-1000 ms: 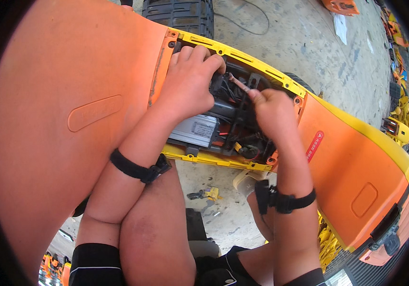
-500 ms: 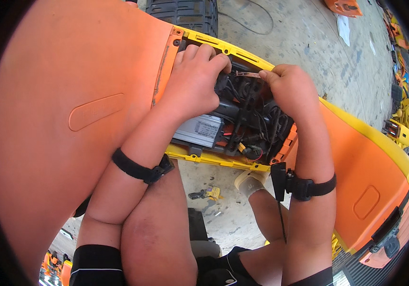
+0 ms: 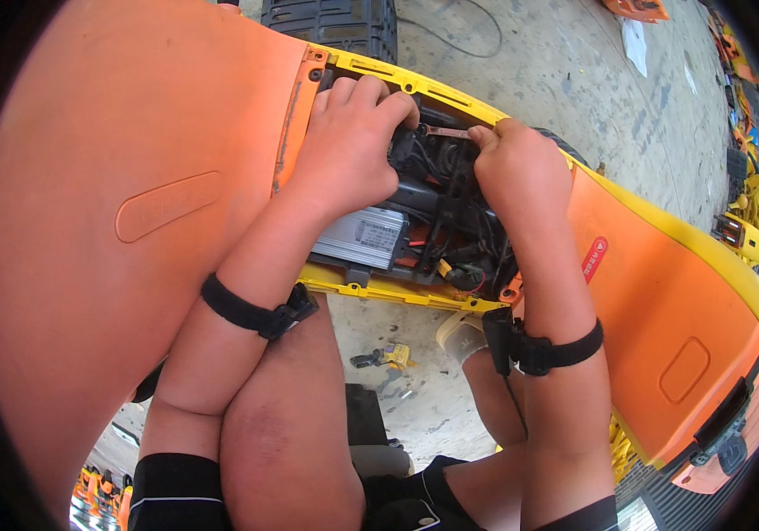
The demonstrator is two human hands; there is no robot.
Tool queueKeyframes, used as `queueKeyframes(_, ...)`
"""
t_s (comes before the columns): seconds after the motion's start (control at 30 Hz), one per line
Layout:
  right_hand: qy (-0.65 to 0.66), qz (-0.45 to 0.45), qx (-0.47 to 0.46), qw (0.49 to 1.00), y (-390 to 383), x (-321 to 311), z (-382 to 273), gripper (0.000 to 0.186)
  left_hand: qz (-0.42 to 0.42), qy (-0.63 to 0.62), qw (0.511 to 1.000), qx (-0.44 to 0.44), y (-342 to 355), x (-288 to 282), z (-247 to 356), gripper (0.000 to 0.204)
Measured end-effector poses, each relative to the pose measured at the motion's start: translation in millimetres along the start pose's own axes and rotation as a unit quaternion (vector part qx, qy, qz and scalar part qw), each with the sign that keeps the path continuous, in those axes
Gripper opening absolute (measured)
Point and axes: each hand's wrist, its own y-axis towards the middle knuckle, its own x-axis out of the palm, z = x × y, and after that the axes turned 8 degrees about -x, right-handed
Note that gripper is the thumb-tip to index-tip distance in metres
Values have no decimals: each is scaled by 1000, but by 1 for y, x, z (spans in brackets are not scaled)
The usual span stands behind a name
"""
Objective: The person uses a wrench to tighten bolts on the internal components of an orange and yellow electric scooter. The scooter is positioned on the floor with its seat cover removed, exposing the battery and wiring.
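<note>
My right hand is closed around the end of a thin metal wrench. The wrench reaches leftward across the far part of an open compartment in an orange and yellow vehicle body, its head beside black parts near my left fingers. My left hand bends over the compartment's far left corner, fingers curled and thumb toward the wrench head. What it grips is hidden under the palm and fingers. Below it lies a finned silver box with a label. Black cables crowd the compartment's right side.
The compartment has a yellow rim. Large orange panels flank it. A black tyre stands beyond. On the concrete floor below lies a yellow and black tool. A thin cable lies on the far floor.
My right hand and forearm have shifted slightly left with the wrench, uncovering a red sticker on the right panel. My left hand keeps its place over the corner.
</note>
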Motion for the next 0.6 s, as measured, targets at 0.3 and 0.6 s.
queueKeyframes(0.3,97,-40,82,991,-26,7,-6,42,-9,-9,1000,-5,0,-1,0,50)
queueKeyframes(0.6,110,-2,139,984,-63,33,-39,48,8,-11,1000,2,-1,-1,0,48)
